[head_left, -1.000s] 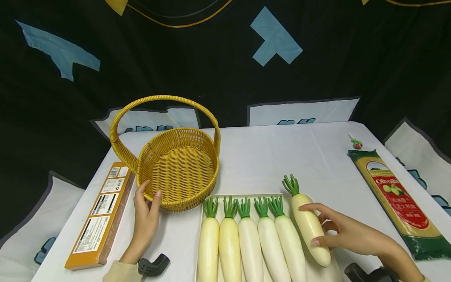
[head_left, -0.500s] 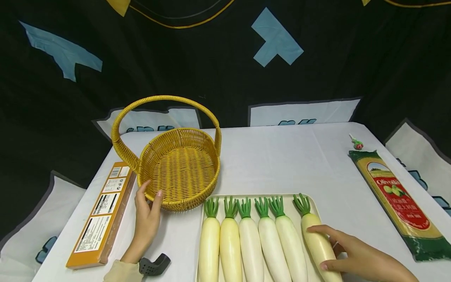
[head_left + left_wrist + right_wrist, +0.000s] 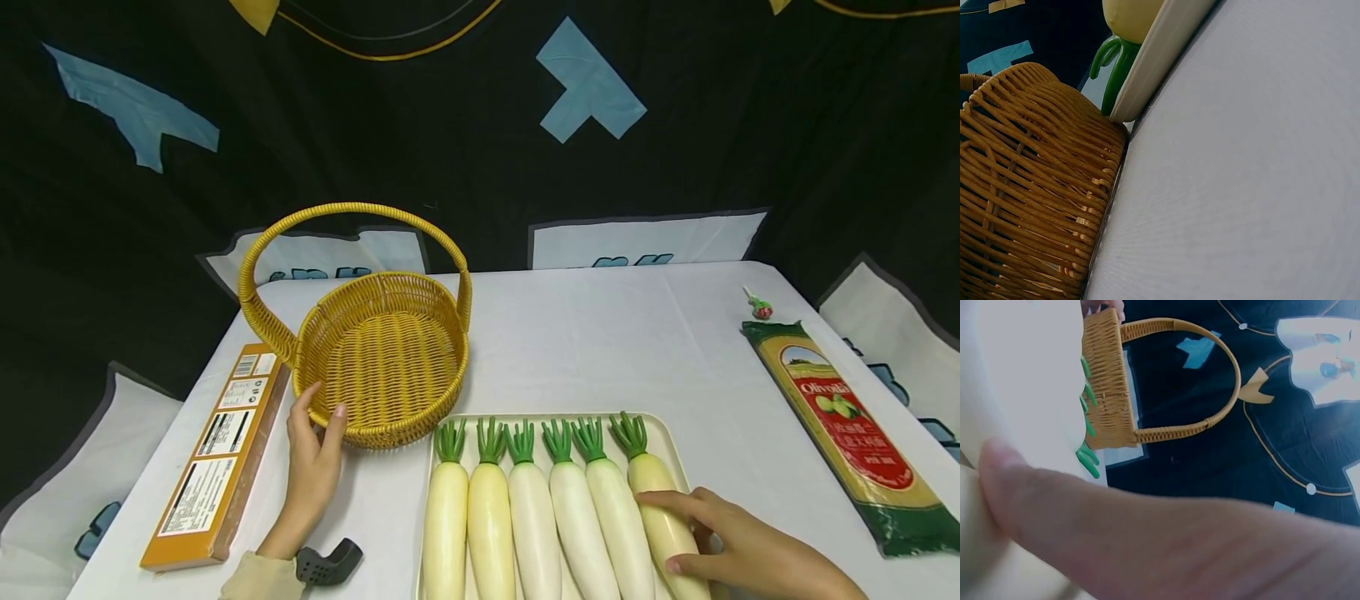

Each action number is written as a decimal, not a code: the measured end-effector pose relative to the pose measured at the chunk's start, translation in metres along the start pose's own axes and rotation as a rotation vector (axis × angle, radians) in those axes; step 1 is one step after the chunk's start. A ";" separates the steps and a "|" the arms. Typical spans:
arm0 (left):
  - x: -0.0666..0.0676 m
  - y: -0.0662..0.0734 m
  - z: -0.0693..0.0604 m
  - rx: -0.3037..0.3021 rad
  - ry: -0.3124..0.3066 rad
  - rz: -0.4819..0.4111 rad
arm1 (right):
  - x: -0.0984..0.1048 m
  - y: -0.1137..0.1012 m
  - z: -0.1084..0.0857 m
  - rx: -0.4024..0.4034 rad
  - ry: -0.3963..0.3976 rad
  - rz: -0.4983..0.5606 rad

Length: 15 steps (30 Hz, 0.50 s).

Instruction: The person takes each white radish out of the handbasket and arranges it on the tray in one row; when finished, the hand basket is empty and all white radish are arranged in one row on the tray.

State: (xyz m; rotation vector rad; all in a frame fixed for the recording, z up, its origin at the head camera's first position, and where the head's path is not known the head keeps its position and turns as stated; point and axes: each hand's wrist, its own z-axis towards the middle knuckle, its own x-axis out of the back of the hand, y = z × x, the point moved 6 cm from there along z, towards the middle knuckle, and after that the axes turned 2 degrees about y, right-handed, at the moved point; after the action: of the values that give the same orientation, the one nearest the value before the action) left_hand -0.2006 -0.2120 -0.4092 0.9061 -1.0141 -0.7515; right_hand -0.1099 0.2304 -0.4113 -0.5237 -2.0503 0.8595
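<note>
My right hand [image 3: 738, 542] grips the rightmost white radish [image 3: 651, 475], thumb on the near side and fingers across its top. This radish lies at the right end of a row of several others [image 3: 532, 525], green stems pointing away, on a cream tray [image 3: 667, 435]. At the near left rim of a yellow wicker basket [image 3: 390, 358] with a tall handle, my left hand [image 3: 311, 475] holds the edge between fingers and thumb. In the left wrist view, the basket's woven side [image 3: 1035, 181] stands beside the tray wall [image 3: 1147, 81]; the hand is out of that frame.
An orange box [image 3: 213, 458] lies left of the basket. On the right are a pasta packet [image 3: 847, 425] and a small wrapped lollipop [image 3: 761, 308]. White cloth [image 3: 600, 333] covers the table, and a dark curtain [image 3: 450, 125] hangs behind it.
My right hand has lowered the radish from above the tray's right side onto the tray, then shifted it left against the row. The left hand and basket look still.
</note>
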 end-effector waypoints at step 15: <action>0.000 0.007 -0.006 0.021 0.009 0.006 | 0.000 -0.002 -0.007 -0.108 -0.004 0.010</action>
State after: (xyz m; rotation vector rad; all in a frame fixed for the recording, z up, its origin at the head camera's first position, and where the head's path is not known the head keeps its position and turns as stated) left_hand -0.1939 -0.2073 -0.4046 0.9230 -1.0182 -0.7329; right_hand -0.1044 0.2322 -0.4069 -0.5924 -2.1080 0.7586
